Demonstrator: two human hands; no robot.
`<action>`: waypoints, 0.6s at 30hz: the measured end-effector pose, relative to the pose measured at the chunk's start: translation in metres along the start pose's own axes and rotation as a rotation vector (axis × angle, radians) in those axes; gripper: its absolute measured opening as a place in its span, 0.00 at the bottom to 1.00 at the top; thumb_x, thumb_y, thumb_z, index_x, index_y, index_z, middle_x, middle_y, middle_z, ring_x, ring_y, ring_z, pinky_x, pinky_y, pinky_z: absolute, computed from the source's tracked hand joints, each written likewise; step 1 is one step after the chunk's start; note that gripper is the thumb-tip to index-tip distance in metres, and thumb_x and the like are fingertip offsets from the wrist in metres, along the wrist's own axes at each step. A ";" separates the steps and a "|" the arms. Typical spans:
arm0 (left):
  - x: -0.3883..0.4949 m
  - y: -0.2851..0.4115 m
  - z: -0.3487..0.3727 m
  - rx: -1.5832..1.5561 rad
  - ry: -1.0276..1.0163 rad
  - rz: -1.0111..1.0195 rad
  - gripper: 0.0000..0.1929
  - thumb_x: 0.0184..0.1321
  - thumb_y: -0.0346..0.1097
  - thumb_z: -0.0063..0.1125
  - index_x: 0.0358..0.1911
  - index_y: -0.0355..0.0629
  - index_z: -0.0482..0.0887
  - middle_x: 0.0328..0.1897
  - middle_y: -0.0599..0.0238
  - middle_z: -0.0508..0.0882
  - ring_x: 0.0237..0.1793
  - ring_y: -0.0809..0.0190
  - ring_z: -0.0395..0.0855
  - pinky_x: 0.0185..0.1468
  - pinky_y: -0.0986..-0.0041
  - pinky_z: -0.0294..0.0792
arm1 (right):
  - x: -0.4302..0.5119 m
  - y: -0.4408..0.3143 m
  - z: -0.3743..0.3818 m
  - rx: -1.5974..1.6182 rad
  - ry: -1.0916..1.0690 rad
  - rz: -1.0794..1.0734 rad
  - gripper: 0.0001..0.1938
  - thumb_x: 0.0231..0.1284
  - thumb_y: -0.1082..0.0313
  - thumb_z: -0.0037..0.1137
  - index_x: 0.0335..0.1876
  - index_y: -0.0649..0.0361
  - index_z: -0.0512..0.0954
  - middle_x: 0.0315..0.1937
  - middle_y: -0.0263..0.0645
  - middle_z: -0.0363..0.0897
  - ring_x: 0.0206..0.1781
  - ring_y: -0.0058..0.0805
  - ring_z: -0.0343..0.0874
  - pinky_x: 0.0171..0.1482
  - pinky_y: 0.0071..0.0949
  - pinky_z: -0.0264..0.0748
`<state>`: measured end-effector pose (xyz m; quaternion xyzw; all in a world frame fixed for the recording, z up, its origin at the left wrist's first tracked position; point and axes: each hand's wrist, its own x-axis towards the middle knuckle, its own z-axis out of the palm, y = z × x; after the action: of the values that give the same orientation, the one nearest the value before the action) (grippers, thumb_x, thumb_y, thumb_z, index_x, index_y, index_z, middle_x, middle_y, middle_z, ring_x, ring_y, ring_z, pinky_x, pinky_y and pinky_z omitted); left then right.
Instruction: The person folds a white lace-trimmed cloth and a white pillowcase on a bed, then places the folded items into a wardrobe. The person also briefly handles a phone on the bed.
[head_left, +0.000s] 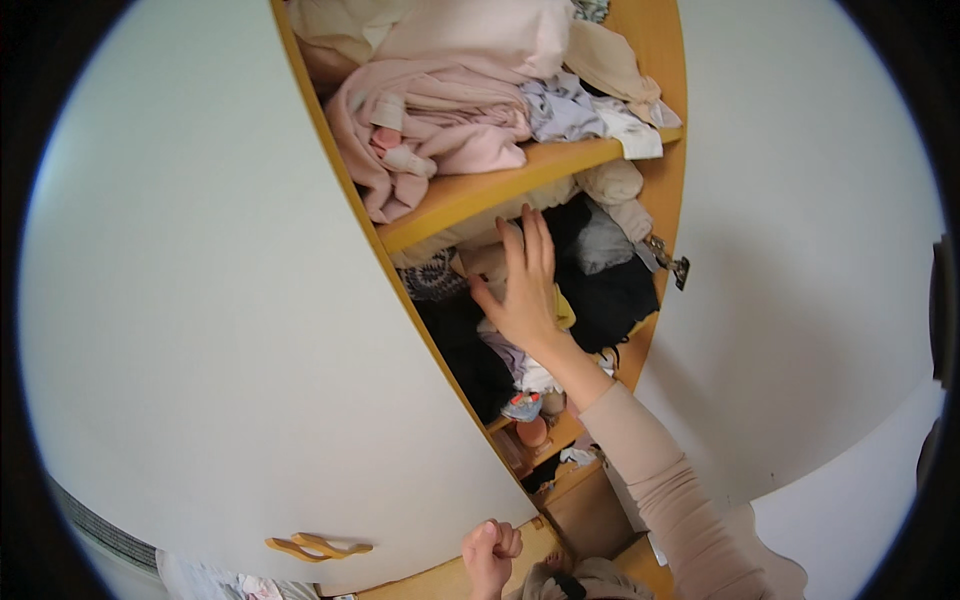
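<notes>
My right hand (521, 296) reaches up before a middle shelf of an open wooden wardrobe, fingers spread and nothing held in it. Behind it lie rumpled clothes: a black garment (607, 300) with a grey piece (604, 240) to its right, a black-and-white patterned cloth (431, 277) on the left, and a purple garment (504, 356) lower down. A bit of yellow cloth (564, 309) shows beside my wrist. Low in the view, my left hand (491, 553) is curled into a fist, apart from the shelves, with no object visible in it.
Above, a wooden shelf (517, 172) bears a pink blanket (442, 112) and other clothes. A white door (225, 300) with wooden handles (319, 547) stands left. A metal hinge (679, 270) juts out at right. Lower shelves hold a pink round container (532, 431).
</notes>
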<state>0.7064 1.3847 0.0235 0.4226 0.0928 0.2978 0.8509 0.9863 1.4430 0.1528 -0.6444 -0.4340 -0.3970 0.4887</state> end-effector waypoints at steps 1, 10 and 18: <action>-0.002 -0.002 -0.004 -0.037 -0.021 -0.011 0.21 0.66 0.40 0.42 0.16 0.43 0.57 0.13 0.72 0.54 0.14 0.72 0.46 0.19 0.76 0.41 | -0.009 0.001 -0.016 -0.011 -0.019 -0.006 0.31 0.49 0.64 0.58 0.60 0.63 0.61 0.65 0.57 0.50 0.68 0.55 0.46 0.64 0.52 0.47; 0.009 -0.005 -0.009 0.044 0.076 -0.073 0.22 0.64 0.44 0.43 0.14 0.49 0.53 0.11 0.76 0.49 0.12 0.74 0.42 0.16 0.78 0.36 | -0.175 -0.011 -0.248 -0.424 0.016 0.003 0.14 0.45 0.71 0.52 0.41 0.51 0.73 0.51 0.41 0.69 0.56 0.48 0.65 0.56 0.42 0.63; 0.023 -0.027 -0.017 0.015 0.027 -0.251 0.22 0.65 0.44 0.44 0.15 0.48 0.54 0.12 0.76 0.50 0.13 0.73 0.43 0.17 0.77 0.38 | -0.262 -0.020 -0.373 -0.528 0.236 0.555 0.34 0.54 0.75 0.49 0.67 0.67 0.48 0.68 0.49 0.47 0.68 0.42 0.51 0.68 0.42 0.47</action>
<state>0.7300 1.3964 -0.0060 0.4101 0.1588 0.1941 0.8769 0.8535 1.0380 -0.0097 -0.7907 -0.0672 -0.4189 0.4414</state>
